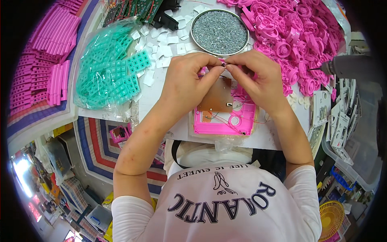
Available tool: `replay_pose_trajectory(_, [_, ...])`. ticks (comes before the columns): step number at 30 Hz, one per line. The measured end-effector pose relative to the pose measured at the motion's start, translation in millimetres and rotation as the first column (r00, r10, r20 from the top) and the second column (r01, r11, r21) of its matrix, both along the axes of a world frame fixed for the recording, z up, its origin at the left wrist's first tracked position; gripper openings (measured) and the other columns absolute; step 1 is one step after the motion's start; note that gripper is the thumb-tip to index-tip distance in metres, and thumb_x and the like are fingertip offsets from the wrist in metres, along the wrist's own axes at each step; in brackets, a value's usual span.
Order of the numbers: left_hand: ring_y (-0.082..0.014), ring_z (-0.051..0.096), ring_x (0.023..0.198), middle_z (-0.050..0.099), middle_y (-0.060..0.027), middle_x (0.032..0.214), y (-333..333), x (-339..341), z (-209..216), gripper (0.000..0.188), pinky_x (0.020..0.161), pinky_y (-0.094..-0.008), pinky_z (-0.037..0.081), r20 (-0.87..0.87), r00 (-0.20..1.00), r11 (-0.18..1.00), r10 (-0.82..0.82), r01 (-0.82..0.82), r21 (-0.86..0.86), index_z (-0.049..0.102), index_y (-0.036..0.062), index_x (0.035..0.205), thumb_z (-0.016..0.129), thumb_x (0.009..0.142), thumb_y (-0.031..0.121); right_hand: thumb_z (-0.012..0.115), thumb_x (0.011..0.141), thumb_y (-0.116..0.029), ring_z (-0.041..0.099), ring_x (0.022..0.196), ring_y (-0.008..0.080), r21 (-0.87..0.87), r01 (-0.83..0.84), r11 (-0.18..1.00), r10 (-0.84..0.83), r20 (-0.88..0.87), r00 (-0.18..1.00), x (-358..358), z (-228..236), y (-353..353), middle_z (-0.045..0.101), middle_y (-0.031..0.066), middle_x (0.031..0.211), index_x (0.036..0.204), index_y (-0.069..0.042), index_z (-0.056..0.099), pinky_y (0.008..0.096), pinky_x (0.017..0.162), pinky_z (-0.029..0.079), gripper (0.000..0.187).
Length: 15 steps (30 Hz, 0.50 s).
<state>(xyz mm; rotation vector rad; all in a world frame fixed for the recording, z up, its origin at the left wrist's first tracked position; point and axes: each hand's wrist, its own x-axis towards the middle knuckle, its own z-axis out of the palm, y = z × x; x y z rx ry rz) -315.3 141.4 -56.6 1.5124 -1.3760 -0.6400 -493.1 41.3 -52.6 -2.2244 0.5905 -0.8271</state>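
Pink plastic housing (203, 129) lies along the bench's (266, 138) near edge, a brown circuit board (215, 97) over it; just beyond, our left hand (183, 76) and right hand (260, 76) have their fingers clamped on a small dark part (223, 64); we see teal keypads (111, 76) at the left edge, screws (219, 32) farther off, pink parts (286, 36) toward the far right corner.
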Motion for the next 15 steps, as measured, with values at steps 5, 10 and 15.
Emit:
replay_pose_trajectory(5, [-0.0212,0.063,0.078,0.068,-0.0034,0.084,3,3,-12,0.010,0.083,-0.0381,0.041,0.351,0.936,0.956,0.022,0.083,-0.281,0.071,0.0100,0.092,0.075,0.083,0.011,0.076,0.080,-0.011,0.062,0.092,0.0291,-0.205,-0.074,0.976,0.049,-0.125,0.991,-12,11,10,0.070,0.0103,0.102,0.117,-0.007,0.072,0.0376,0.078,0.052,0.038])
replay_pose_trajectory(10, [-0.0192,0.062,0.084,0.067,0.0007,0.092,11,1,-16,0.014,0.088,-0.0393,0.036,0.488,0.873,0.938,0.024,0.149,-0.313,0.070,0.0148,0.095,0.076,0.082,0.012,0.075,0.079,-0.010,0.058,0.099,0.0307,-0.304,-0.071,0.950,0.006,-0.208,0.978,-26,18,-1,0.067,0.0107,0.109,0.120,-0.008,0.071,0.0399,0.083,0.052,0.041])
replay_pose_trajectory(15, [-0.0193,0.062,0.083,0.068,0.0009,0.089,14,1,-16,0.014,0.087,-0.0394,0.036,0.466,0.885,0.954,0.013,0.128,-0.270,0.070,0.0150,0.094,0.076,0.082,0.012,0.072,0.081,-0.011,0.061,0.098,0.0320,-0.344,0.008,0.939,-0.067,-0.162,0.985,-25,14,-17,0.067,0.0120,0.105,0.117,-0.007,0.071,0.0420,0.083,0.052,0.036])
